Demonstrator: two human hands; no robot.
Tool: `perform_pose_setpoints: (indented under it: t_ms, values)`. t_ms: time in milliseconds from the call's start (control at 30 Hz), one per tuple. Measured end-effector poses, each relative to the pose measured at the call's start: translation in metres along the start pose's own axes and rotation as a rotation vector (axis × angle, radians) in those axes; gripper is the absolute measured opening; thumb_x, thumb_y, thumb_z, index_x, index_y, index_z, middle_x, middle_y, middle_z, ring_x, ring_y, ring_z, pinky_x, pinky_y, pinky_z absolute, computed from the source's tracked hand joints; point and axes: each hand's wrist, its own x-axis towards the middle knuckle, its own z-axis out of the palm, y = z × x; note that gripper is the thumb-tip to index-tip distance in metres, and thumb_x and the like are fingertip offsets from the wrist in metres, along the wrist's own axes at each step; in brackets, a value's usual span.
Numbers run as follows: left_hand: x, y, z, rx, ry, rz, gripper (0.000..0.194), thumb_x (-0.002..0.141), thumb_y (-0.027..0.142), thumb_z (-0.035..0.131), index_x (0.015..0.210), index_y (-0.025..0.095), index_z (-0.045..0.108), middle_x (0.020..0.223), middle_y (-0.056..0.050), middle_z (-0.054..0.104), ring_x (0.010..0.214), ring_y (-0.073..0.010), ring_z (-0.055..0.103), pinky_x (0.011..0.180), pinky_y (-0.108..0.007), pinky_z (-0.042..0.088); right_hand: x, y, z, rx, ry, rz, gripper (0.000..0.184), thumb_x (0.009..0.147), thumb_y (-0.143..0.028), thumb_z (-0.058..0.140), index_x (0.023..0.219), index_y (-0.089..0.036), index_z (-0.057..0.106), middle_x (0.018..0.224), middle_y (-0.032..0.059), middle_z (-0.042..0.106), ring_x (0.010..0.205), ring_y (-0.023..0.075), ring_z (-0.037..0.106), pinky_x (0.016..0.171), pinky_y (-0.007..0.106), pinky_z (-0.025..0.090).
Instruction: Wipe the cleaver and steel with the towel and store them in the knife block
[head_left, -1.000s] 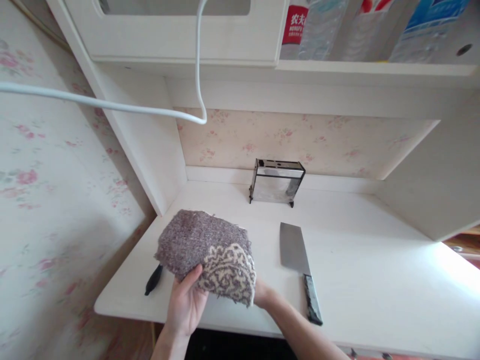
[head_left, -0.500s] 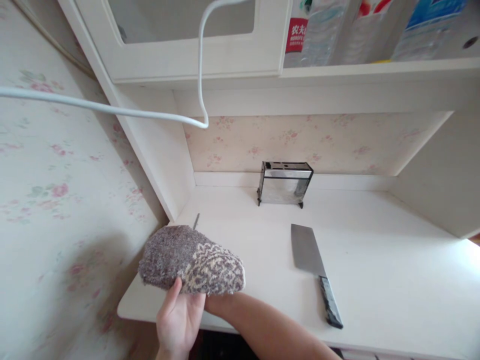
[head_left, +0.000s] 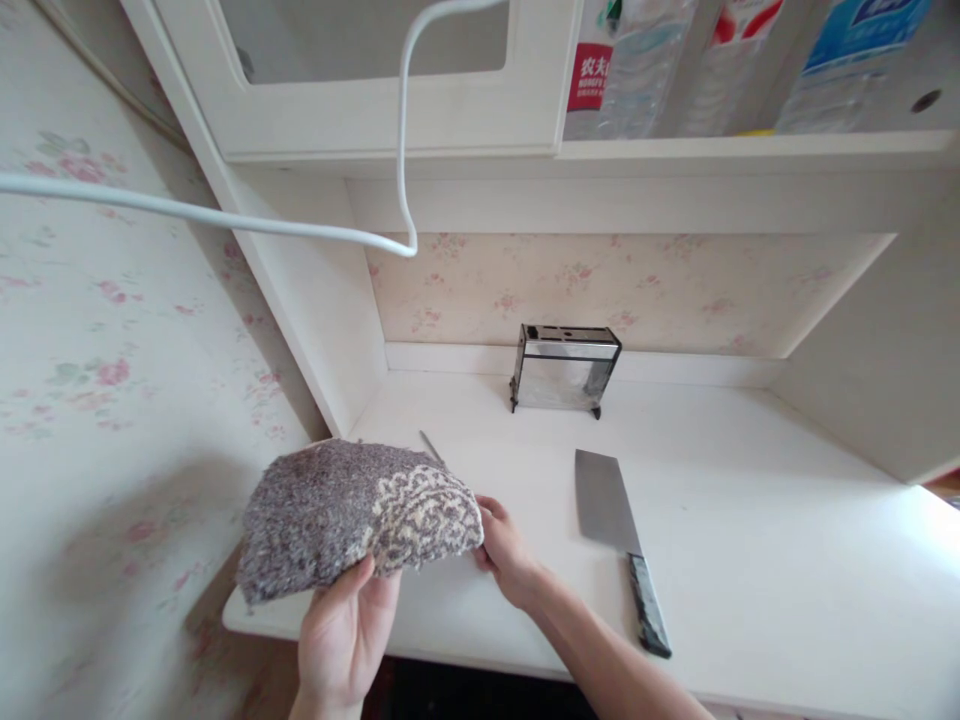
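Observation:
My left hand [head_left: 341, 635] grips the near edge of a fuzzy grey-brown cloth with a cream pattern [head_left: 337, 505], thumb on top, holding it above the desk's left front corner. My right hand [head_left: 506, 548] is closed at the cloth's right edge. Its fingers curl round something the cloth mostly hides. A thin knife blade [head_left: 431, 447] sticks out from behind the cloth's far edge, in line with that hand. A cleaver [head_left: 604, 495] with a dark handle lies flat on the white desk [head_left: 750, 540], just right of my right hand.
A shiny metal knife holder [head_left: 565, 368] stands against the back wall. A white cable [head_left: 225, 215] hangs across the upper left. Bottles [head_left: 645, 60] stand on the shelf above. A floral-papered wall borders the desk on the left.
The cloth has been lifted and shifted left. My right hand has come out from under it to its right edge. The thin blade's tip has moved right, and its black handle no longer shows.

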Motion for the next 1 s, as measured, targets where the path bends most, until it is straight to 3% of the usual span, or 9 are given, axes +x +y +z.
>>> perform_pose_setpoints:
  t_ms: [67,233,333,433,533,667,733,867,1000]
  values:
    - [0.002,-0.004,0.005,0.018,0.017,0.010,0.065,0.083,0.000,0.045,0.134,0.040,0.049,0.125,0.003,0.065,0.126,-0.0204,0.050,0.110,-0.042,0.037,-0.012,-0.006,-0.020,0.001,0.056,-0.024,0.034,0.081,-0.049,0.062,0.093,-0.019,0.052,0.056,-0.0106,0.042,0.035,0.0018,0.026,0.033,0.015,0.012]
    - [0.011,-0.034,0.017,0.033,0.010,-0.026,0.064,0.080,-0.002,0.047,0.133,0.033,0.051,0.122,-0.001,0.066,0.124,-0.0202,0.053,0.113,-0.042,0.034,-0.059,-0.029,-0.043,0.055,0.146,-0.190,0.037,0.084,-0.055,0.057,0.080,-0.022,0.042,0.063,-0.0102,0.041,0.035,-0.0002,0.027,0.034,0.015,0.011]
    - [0.013,-0.056,0.030,0.000,-0.081,-0.079,0.058,0.081,0.000,0.047,0.131,0.028,0.055,0.120,-0.003,0.067,0.122,-0.0203,0.054,0.113,-0.042,0.032,-0.084,-0.033,-0.033,0.097,0.048,-0.213,0.036,0.087,-0.058,0.050,0.085,-0.022,0.043,0.063,-0.0100,0.042,0.032,-0.0001,0.026,0.030,0.014,0.011]
    - [0.012,-0.071,0.042,-0.057,-0.156,-0.214,0.051,0.081,0.005,0.047,0.126,0.024,0.060,0.117,-0.005,0.069,0.119,-0.0222,0.056,0.112,-0.042,0.032,-0.097,-0.025,-0.018,0.133,-0.119,-0.138,0.040,0.086,-0.060,0.050,0.095,-0.022,0.044,0.061,-0.0100,0.046,0.029,0.0007,0.027,0.025,0.013,0.016]
    - [0.010,-0.076,0.047,-0.101,-0.191,-0.354,0.039,0.083,0.020,0.051,0.120,0.021,0.064,0.114,-0.008,0.069,0.116,-0.0260,0.058,0.109,-0.044,0.034,-0.101,-0.014,-0.012,0.167,-0.217,-0.074,0.051,0.081,-0.064,0.054,0.104,-0.021,0.042,0.057,-0.0108,0.047,0.026,0.0014,0.028,0.023,0.013,0.020]
    - [0.008,-0.074,0.044,-0.149,-0.200,-0.327,0.045,0.086,0.052,0.047,0.118,0.026,0.066,0.118,-0.008,0.067,0.118,-0.0284,0.055,0.107,-0.046,0.034,-0.103,-0.009,-0.016,0.196,-0.245,-0.034,0.058,0.078,-0.068,0.055,0.108,-0.021,0.040,0.056,-0.0117,0.048,0.024,0.0005,0.026,0.022,0.011,0.017]
    - [0.009,-0.073,0.040,-0.157,-0.219,-0.310,0.047,0.087,0.058,0.042,0.118,0.030,0.065,0.121,-0.005,0.066,0.122,-0.0275,0.052,0.107,-0.047,0.034,-0.104,-0.010,-0.019,0.200,-0.281,-0.036,0.055,0.079,-0.067,0.054,0.106,-0.020,0.040,0.054,-0.0114,0.048,0.024,0.0008,0.026,0.022,0.011,0.017]
    - [0.010,-0.077,0.029,-0.028,-0.263,-0.311,0.032,0.090,0.043,0.047,0.111,0.032,0.069,0.116,-0.003,0.069,0.117,-0.0251,0.055,0.097,-0.041,0.045,-0.106,-0.012,-0.023,0.198,-0.325,-0.047,0.050,0.081,-0.065,0.053,0.095,-0.018,0.043,0.051,-0.0097,0.048,0.024,0.0019,0.030,0.022,0.012,0.017]
    - [0.007,-0.088,0.019,0.190,-0.143,-0.297,0.022,0.078,0.026,0.068,0.099,0.026,0.072,0.104,-0.004,0.071,0.101,-0.0249,0.062,0.074,-0.031,0.054,-0.107,-0.011,-0.026,0.145,-0.351,-0.079,0.047,0.083,-0.063,0.052,0.091,-0.018,0.045,0.048,-0.0107,0.044,0.025,0.0011,0.025,0.024,0.013,0.018]
